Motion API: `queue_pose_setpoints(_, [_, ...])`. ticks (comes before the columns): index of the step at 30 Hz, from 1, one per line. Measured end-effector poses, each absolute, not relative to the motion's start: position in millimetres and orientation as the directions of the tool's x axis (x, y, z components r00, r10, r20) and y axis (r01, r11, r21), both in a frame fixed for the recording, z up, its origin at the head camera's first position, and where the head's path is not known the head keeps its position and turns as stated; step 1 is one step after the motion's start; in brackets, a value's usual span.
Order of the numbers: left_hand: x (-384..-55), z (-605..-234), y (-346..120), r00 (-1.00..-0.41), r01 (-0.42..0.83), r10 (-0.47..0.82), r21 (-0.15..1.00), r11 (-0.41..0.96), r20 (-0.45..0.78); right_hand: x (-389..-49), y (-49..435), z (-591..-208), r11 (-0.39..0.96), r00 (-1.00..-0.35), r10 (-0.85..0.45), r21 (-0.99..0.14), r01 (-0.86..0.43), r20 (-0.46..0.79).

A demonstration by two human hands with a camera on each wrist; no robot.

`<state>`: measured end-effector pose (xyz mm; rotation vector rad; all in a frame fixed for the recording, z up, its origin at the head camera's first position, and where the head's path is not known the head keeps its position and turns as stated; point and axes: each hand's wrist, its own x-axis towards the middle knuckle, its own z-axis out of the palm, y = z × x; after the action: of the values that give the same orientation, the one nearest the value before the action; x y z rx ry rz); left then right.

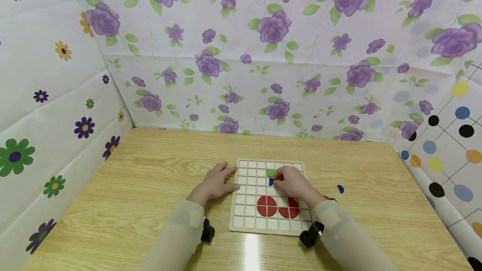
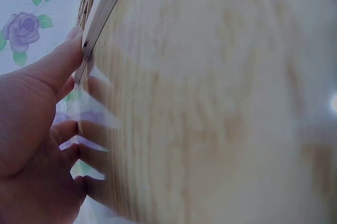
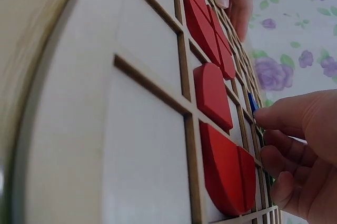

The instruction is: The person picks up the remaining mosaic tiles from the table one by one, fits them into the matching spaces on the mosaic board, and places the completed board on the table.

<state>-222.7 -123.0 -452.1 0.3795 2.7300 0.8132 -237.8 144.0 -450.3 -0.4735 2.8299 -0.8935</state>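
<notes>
A wooden grid board point(image 1: 267, 233) with white cells lies on the table. My left hand point(image 1: 214, 182) rests by its left edge, fingers spread, the thumb point(image 2: 71, 42) touching the frame in the left wrist view. Over the upper middle cells, my right hand point(image 1: 293, 180) pinches a small blue piece point(image 1: 270, 181), its thumb and fingertips right at the grid; the blue piece point(image 3: 253, 103) is partly hidden there in the right wrist view. A green square point(image 1: 270, 172) sits in the cell just above. Red quarter-round pieces point(image 1: 266, 206) form a full circle lower down; beside it, more red pieces point(image 1: 293, 209) fill three cells.
A loose blue curved piece point(image 1: 340, 188) lies right of the board. Near the right wrist, red and blue pieces point(image 1: 331, 198) are partly covered by the arm. Flowered cloth point(image 1: 241, 74) stands behind the wooden table point(image 1: 169, 154).
</notes>
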Motion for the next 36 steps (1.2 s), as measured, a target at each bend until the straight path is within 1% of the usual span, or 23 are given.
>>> queue_pose_setpoints(6, [-222.3,-452.5,-123.1,-0.931,0.167,0.319,0.569,0.805,-0.178,-239.4,141.6,-453.1,0.785,-0.934,-0.355,-0.552,-0.283,-0.025])
queue_pose_setpoints(14, [-223.2,-453.3,-123.1,-0.931,0.171,0.320,0.564,0.808,-0.176,-237.8,138.9,-449.3,0.789,-0.934,-0.354,-0.550,-0.273,-0.044])
queue_pose_setpoints(19, [-223.6,-454.5,-123.4,-0.932,0.176,0.320,0.557,0.812,-0.173,-236.6,140.4,-449.7,0.792,-0.938,-0.345,-0.547,-0.272,-0.034])
queue_pose_setpoints(29, [-223.9,-453.6,-122.8,-0.929,0.177,0.324,0.554,0.813,-0.179,-232.5,152.3,-448.7,0.749,-0.948,-0.317,-0.622,-0.229,-0.033])
queue_pose_setpoints(36, [-223.0,-453.8,-123.2,-0.930,0.178,0.323,0.554,0.814,-0.176,-227.5,166.6,-456.2,0.700,-0.951,-0.310,-0.674,-0.238,0.014])
